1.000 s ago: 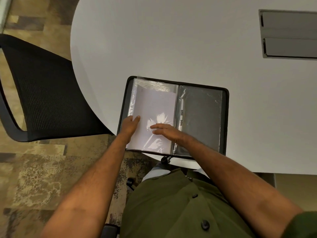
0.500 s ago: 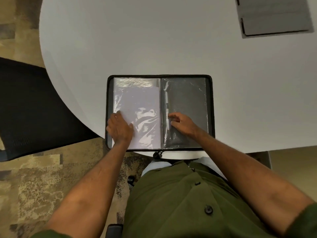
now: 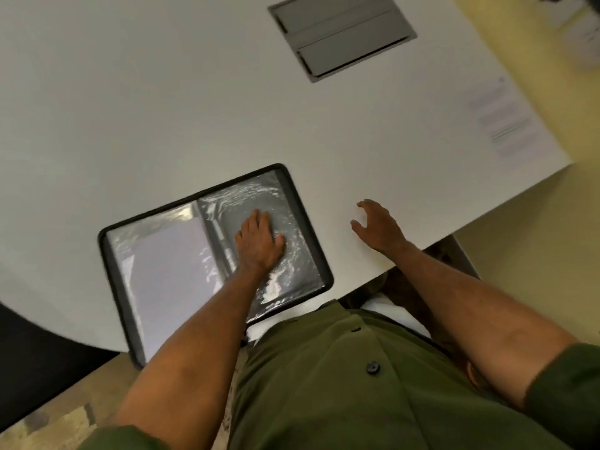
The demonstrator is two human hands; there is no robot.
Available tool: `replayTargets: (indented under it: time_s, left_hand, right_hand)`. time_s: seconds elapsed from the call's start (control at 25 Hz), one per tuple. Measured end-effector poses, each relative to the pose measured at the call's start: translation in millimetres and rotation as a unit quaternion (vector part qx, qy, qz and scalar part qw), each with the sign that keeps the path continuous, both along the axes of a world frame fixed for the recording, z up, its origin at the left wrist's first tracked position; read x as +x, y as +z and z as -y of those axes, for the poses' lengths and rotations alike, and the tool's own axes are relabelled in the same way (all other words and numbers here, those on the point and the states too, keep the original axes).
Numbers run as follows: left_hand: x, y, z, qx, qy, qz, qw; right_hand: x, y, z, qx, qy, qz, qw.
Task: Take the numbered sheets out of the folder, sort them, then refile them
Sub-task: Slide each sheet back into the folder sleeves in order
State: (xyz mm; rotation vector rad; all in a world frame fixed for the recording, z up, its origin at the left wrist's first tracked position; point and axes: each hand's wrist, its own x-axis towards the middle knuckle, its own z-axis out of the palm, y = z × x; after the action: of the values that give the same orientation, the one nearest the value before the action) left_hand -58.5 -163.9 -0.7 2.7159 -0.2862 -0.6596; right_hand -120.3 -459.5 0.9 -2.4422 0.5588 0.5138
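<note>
Plastic sleeve [image 3: 285, 254] under flat left fingers [image 3: 256, 222], right fingers [image 3: 363, 206] spread, empty, beside folder [image 3: 117, 287]

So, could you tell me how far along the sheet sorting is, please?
Done: the black zip folder lies open on the white table. In hand: the left hand presses its empty right sleeve; the right hand hovers free. Left: a white sheet remains filed; sorting and refiling not begun.
</note>
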Motion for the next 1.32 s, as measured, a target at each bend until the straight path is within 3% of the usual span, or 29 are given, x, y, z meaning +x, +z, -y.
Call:
replayTargets:
  time_s: [0.6,0.96,1.32]
  left_hand:
    - [24.9,-15.4,393.3,0.002,-0.123,0.019,0.992]
    - [51.5,-27.0,547.7,-0.043,-0.123,-0.023,0.991]
    - [85.0,-59.3,640.6,-0.033,-0.166,0.014,0.986]
  right_hand:
    - [-21.4,-3.7,352.1,-0.025,-0.105,0.002,0.994]
    - [-0.1,-13.4,489.7,-0.043,-0.175,0.021,0.983]
    - [45.0,-47.0,566.5,-0.04,-0.199,0.034,0.979]
